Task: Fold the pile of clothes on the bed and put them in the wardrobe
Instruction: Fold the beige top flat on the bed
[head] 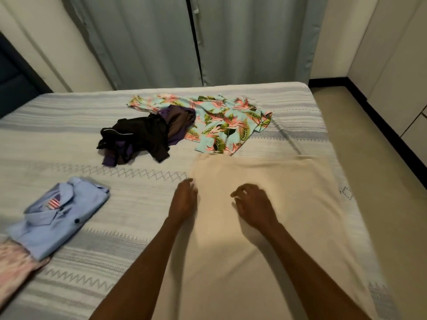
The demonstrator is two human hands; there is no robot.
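Lying flat on the striped white bedspread point(69, 139), a plain cream cloth garment point(254, 250) sat under both hands. L hand point(183, 199) rested at its edge, fingers straight; R hand point(253, 204) hovered w/ fingers loosely curled, gripping nothing. A folded light-blue shirt point(57, 218) lay well apart.

No readable txt, brand or nos. anywhere I look; the flag-like patch point(53, 202) on my folded blue shirt point(57, 222) has no lettering.

The bed point(69, 139) wears a pale striped cover. On it lie a cream garment point(265, 227) spread flat, a floral shirt point(226, 125), a dark crumpled heap point(138, 137) (black, purple, brown), a folded blue shirt point(55, 218) and pinkish cloth point(16, 264) at the left edge.
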